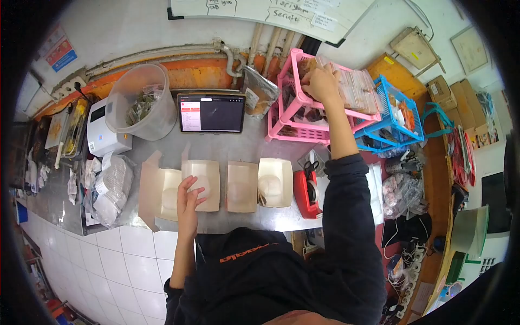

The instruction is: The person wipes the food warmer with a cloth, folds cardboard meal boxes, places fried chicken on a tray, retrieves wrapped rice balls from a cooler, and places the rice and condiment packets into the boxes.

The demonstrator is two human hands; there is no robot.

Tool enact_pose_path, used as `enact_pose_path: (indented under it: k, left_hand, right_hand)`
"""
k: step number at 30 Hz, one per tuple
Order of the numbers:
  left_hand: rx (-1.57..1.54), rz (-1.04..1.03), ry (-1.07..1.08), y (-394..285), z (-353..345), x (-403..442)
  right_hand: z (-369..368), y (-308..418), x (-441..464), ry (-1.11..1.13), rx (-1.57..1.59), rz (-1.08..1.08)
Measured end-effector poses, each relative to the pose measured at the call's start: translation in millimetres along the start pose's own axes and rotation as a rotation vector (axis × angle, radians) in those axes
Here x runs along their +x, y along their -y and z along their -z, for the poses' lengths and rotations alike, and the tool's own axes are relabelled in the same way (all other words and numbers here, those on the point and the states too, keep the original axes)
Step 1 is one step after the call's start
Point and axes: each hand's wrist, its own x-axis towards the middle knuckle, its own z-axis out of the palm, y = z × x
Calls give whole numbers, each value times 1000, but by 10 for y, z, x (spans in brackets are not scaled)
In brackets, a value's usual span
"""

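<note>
My left hand is open, fingers apart, in front of the open paper food boxes on the metal table. It overlaps the second box and is beside the leftmost box; whether it touches them I cannot tell. Pale rounded shapes lie in these boxes. To their right stands another opened box, its lid folded out to the left. My right hand reaches into the upper pink basket, fingers curled down among small packets. Its fingertips are partly hidden.
A tablet stands at the back, near a clear bucket of packets and a white label printer. A red tape dispenser is at the right front edge. A blue basket stands beside the pink ones. A plastic-wrapped bundle lies left.
</note>
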Motion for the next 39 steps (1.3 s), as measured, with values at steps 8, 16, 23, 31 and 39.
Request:
enact_pose_path:
  k: [8,16,23,31,39]
  left_hand:
    - [-19,28,-138,113,266,-45]
    - [-111,-113,225,-161,-216,31]
    - [-488,260,256,124,-306,91]
    - [-80,-74,172,389,-472,-63]
    - [1038,-270,469,890,-860,-24]
  right_hand:
    - [-82,-459,107,-56,982,-154]
    - [616,566,-794,300,1424,177]
    - [607,1072,-1205,486,1368,98]
    - [461,305,-709,43,1367,-229]
    - [-229,-512,173,-262,621,-143]
